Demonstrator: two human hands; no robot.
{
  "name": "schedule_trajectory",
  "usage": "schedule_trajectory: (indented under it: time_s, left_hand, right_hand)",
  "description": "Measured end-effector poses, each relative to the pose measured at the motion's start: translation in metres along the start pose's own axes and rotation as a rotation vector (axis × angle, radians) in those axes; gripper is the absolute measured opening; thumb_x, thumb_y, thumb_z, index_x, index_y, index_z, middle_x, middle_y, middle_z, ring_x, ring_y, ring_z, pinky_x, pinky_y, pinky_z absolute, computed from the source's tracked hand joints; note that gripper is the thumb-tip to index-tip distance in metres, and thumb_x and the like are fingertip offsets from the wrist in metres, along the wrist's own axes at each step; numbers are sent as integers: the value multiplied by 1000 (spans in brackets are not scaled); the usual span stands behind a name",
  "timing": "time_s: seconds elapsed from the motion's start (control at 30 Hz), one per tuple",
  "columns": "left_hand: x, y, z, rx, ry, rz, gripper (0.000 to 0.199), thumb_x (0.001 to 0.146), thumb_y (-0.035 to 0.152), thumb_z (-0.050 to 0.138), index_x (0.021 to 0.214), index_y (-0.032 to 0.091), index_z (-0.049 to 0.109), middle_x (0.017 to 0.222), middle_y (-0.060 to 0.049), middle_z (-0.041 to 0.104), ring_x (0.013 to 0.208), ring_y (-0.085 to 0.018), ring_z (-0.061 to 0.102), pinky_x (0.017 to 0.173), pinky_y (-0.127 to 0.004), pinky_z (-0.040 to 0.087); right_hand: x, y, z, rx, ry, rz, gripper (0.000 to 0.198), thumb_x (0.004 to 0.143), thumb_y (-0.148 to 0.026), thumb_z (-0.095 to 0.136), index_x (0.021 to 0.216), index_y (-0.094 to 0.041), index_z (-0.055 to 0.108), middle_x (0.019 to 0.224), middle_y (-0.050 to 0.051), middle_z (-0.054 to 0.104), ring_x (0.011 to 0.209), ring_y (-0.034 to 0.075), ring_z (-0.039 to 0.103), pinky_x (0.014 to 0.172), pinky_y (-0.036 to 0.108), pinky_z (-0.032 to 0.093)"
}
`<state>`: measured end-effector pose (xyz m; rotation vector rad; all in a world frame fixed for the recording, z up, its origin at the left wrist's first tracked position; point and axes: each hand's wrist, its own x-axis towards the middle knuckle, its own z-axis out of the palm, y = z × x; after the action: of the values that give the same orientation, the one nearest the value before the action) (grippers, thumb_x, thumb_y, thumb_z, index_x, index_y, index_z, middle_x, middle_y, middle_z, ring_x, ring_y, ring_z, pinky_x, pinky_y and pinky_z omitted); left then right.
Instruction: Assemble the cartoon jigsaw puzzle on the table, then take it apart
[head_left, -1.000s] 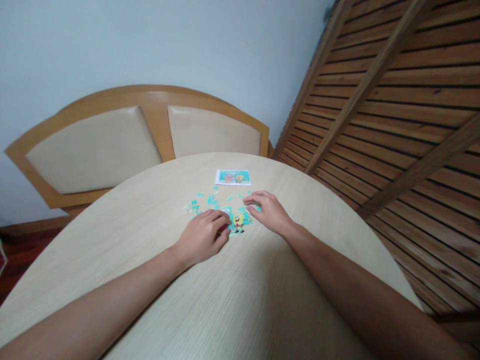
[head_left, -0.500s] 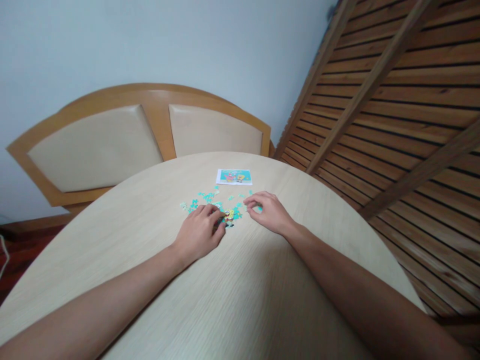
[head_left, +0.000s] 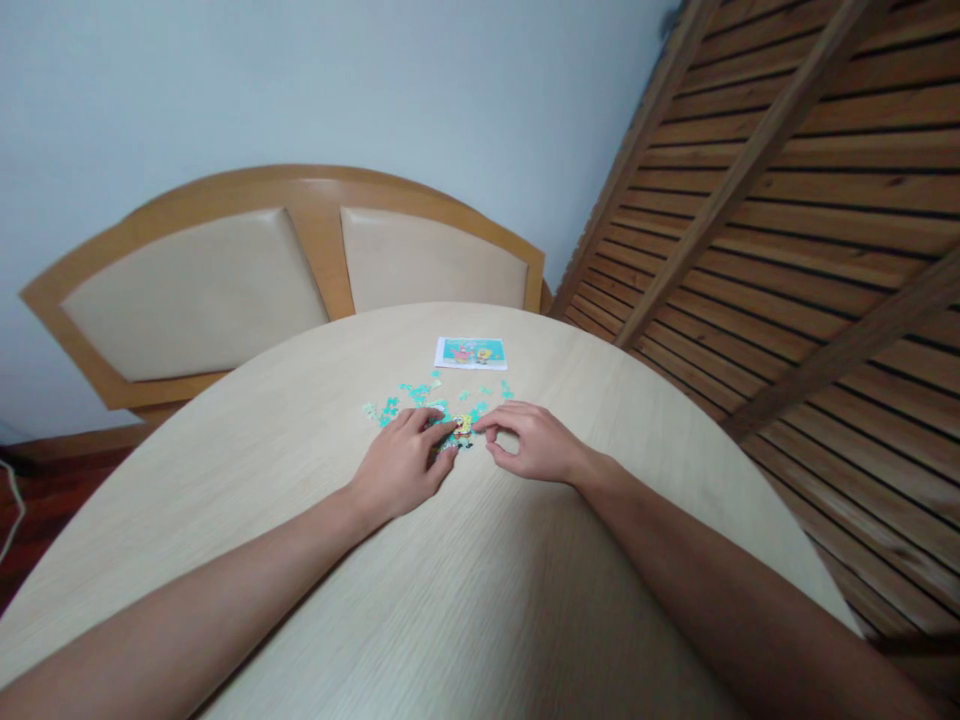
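Joined jigsaw puzzle pieces (head_left: 464,425) with a yellow cartoon figure lie on the table between my hands. My left hand (head_left: 407,455) rests over the left part of them, its fingers spread and hiding some of the pieces. Coming in from the right, my right hand (head_left: 529,440) touches the right edge of the joined part with its index fingertip. Its thumb stays apart from that finger, and I see nothing held between them. Loose turquoise puzzle pieces (head_left: 415,392) are scattered just beyond my hands.
Past the pieces lies a picture card (head_left: 475,353) with a pink and a yellow figure on turquoise. Everything rests on a round pale wooden table (head_left: 315,600). A padded wooden headboard (head_left: 311,230) stands behind it, and a slatted wooden panel (head_left: 750,220) rises at the right.
My right hand has moved left and slightly down, its index finger reaching out to the joined pieces. My left hand has stayed almost in place.
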<state>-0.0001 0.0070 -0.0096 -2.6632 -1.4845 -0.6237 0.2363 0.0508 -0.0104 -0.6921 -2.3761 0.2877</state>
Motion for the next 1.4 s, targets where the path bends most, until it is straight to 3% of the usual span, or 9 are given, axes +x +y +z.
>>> schedule_trajectory:
  time_s: [0.13,0.23,0.33,0.47,0.73,0.87,1.0,1.13,1.4]
  left_hand:
    - [0,-1,0,-11,9,13,36,96,32,54,128,20,66,123,-13,63,114,-30,58,102,-49,50]
    - [0,-1,0,-10,1,17,36,96,32,54,128,20,66,124,-12,63,114,-30,58,102,-48,50]
    - [0,-1,0,-9,-4,16,37,97,32,53,129,19,66,125,-13,62,115,-30,58,103,-48,49]
    - [0,-2,1,-21,9,20,36,96,32,53,128,19,67,124,-13,62,114,-30,58,103,-49,49]
    - [0,-2,1,-5,-5,14,38,97,32,53,131,21,65,126,-13,62,116,-30,58,103,-48,49]
    - [0,-2,0,-7,-11,17,38,97,33,52,130,20,65,125,-12,62,115,-30,58,103,-48,50]
    - [0,-2,1,-6,-8,19,38,97,33,52,130,19,65,125,-13,62,115,-30,58,104,-47,49]
    - [-1,-3,1,-18,6,18,38,97,34,52,129,19,66,125,-13,62,115,-30,58,103,-48,49]
    - [-1,-4,2,-22,4,30,38,97,33,51,129,19,65,125,-13,61,115,-29,58,103,-48,49]
  right_hand:
    - [-1,-10,3,174,-3,12,43,76,-5,55,114,-22,66,87,1,72,76,15,68,77,27,55]
    - [-2,-12,5,246,83,48,41,79,-4,51,114,-20,65,86,1,71,73,13,68,71,24,56]
    - [-3,-7,2,84,167,103,36,82,-5,50,109,-21,67,85,1,72,77,14,69,76,25,55]
    - [-3,1,-3,-139,154,179,34,84,-6,49,105,-22,70,84,0,75,76,16,71,74,27,53]
    - [-3,-11,-1,-40,66,21,33,84,-8,49,105,-22,70,76,-1,73,65,14,67,66,23,50]
    - [-2,-9,-2,-11,100,23,35,83,-7,49,107,-23,68,78,-1,72,71,15,66,74,27,51]
    - [0,-3,-4,-109,94,39,21,79,-15,62,97,-22,69,89,3,71,89,21,63,87,36,47]
    - [0,-1,-3,-159,5,61,10,74,-20,73,82,-22,68,94,4,68,96,24,60,90,39,43]
    - [-1,-1,-3,-126,-39,112,14,76,-23,75,89,-23,70,97,3,68,102,24,57,92,40,42]
